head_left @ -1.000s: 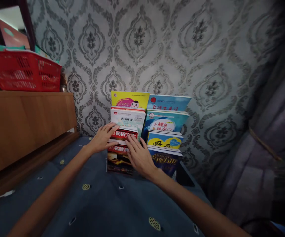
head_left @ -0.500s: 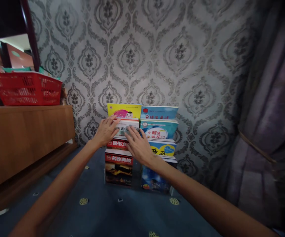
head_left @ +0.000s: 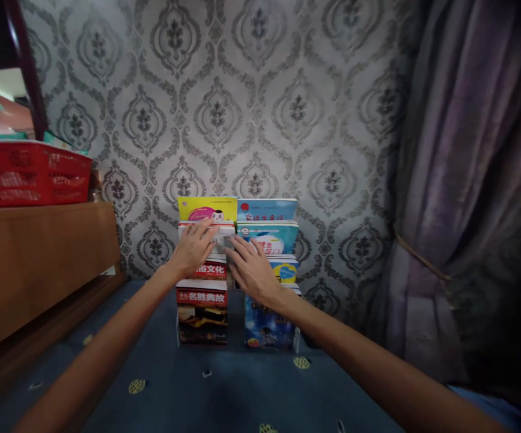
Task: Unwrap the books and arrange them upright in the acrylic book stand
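Observation:
Two columns of upright books stand in a tiered rack in front of me. My left hand [head_left: 194,248], fingers stretched out, lies over the front of a white book [head_left: 221,240] in the left column. My right hand [head_left: 255,267] has its fingers extended at that book's right edge, covering part of the teal book [head_left: 287,233]. Below my left hand are a red book [head_left: 215,269] and a dark, red-topped book [head_left: 202,316]. A blue book [head_left: 267,325] stands lowest on the right. Behind are a yellow book [head_left: 206,205] and a light-blue book [head_left: 273,208].
To the left, a red plastic basket [head_left: 30,174] rests on a wooden cabinet [head_left: 39,258]. Patterned wallpaper [head_left: 260,90] rises behind the rack. A tied grey-purple curtain [head_left: 440,180] hangs at right. Blue carpet [head_left: 224,391] with yellow spots covers the floor.
The view has turned right, shifting everything leftward. My left hand now covers more of the white book. My right hand has shifted right relative to the books, over more of the teal cover.

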Demonstrator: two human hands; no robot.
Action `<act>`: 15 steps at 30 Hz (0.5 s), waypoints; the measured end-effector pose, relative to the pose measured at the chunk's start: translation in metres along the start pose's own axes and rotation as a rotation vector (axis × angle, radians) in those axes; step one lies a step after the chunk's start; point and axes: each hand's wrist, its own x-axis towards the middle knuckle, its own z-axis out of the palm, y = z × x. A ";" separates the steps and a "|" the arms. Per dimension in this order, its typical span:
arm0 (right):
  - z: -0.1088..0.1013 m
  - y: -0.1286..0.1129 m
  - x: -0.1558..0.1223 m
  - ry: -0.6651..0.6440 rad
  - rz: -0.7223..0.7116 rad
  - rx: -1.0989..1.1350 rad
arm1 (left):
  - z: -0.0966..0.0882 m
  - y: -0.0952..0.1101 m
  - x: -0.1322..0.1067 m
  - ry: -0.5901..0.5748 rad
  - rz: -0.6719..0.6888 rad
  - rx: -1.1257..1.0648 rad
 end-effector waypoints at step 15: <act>-0.031 0.084 -0.066 0.136 0.253 0.066 | 0.021 0.063 0.026 -0.031 0.160 -0.057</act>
